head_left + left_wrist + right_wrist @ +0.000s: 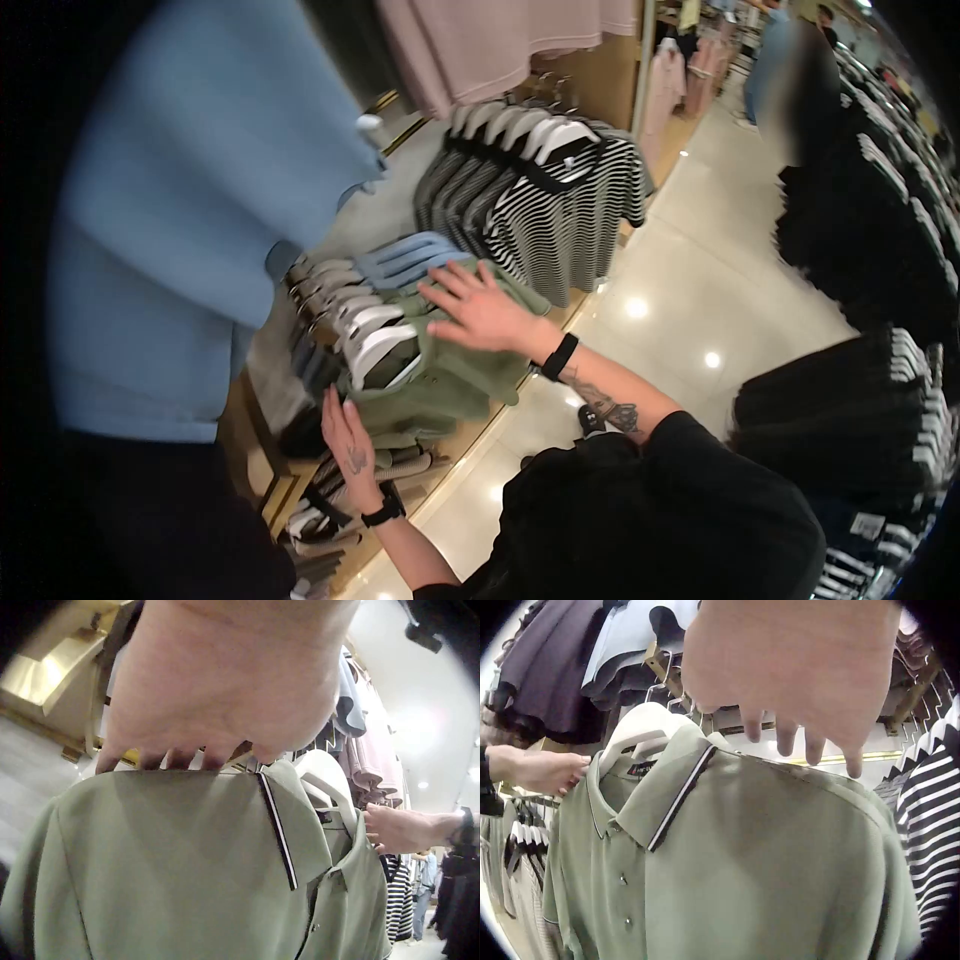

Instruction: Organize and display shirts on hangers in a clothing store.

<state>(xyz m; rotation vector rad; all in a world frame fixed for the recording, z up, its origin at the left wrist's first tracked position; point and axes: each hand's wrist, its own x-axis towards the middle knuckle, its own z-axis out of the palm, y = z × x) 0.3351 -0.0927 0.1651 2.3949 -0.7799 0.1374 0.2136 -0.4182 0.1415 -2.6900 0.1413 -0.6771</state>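
A green polo shirt (440, 395) with a black-and-white striped collar edge hangs frontmost on a white hanger (388, 352), more green shirts close behind it. My right hand (482, 308) rests on one shoulder of the green shirts, fingers spread. At the opposite shoulder is my left hand (348, 440), its fingers extended along the fabric. Seen from the left wrist, the left fingertips (180, 759) reach over the shoulder seam of the polo. In the right wrist view, the right fingers (786, 736) point down behind the other shoulder's top edge.
Blue shirts (415, 255) hang just behind the green ones, and black-and-white striped shirts (570, 205) farther along the rail. Large blue garments (190, 200) and pink ones (500, 50) hang above. Across the tiled aisle (690, 290) stand racks of black clothes (830, 420).
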